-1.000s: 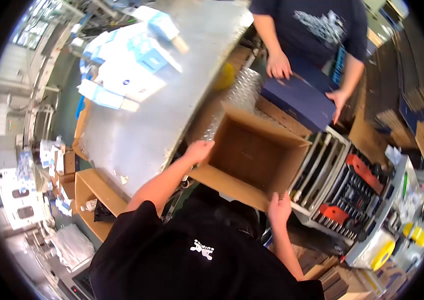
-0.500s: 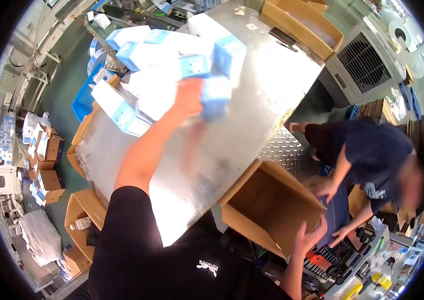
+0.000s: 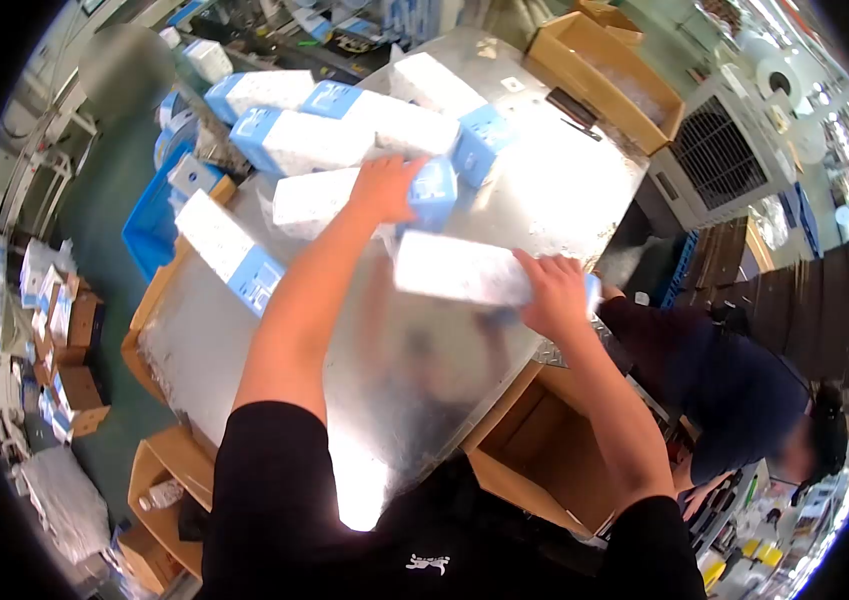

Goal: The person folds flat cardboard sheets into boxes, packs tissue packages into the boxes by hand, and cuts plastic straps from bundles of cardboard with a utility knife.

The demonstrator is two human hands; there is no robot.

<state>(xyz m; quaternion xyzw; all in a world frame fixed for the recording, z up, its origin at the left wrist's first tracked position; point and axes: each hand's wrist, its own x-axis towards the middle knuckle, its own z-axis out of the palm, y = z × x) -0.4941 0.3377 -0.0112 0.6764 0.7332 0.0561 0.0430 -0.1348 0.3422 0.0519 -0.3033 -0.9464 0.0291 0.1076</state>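
Note:
My left hand is wrapped over a white and blue carton that lies on the metal table. Closed round the blue end of a second white and blue carton is my right hand, at the table's right side. Several like cartons lie behind and to the left, one of them slanted near the left edge. Below my right forearm stands an open brown cardboard box, and its visible inside shows nothing but cardboard.
A co-worker in dark clothes bends down at the right. Beyond the table's far right corner are a cardboard tray and a grey fan unit. A blue bin and an open box stand at the left.
My right hand has left the open box and now holds a carton over the table. My left hand has stayed by its carton. The view has turned toward the table, and the co-worker bends lower.

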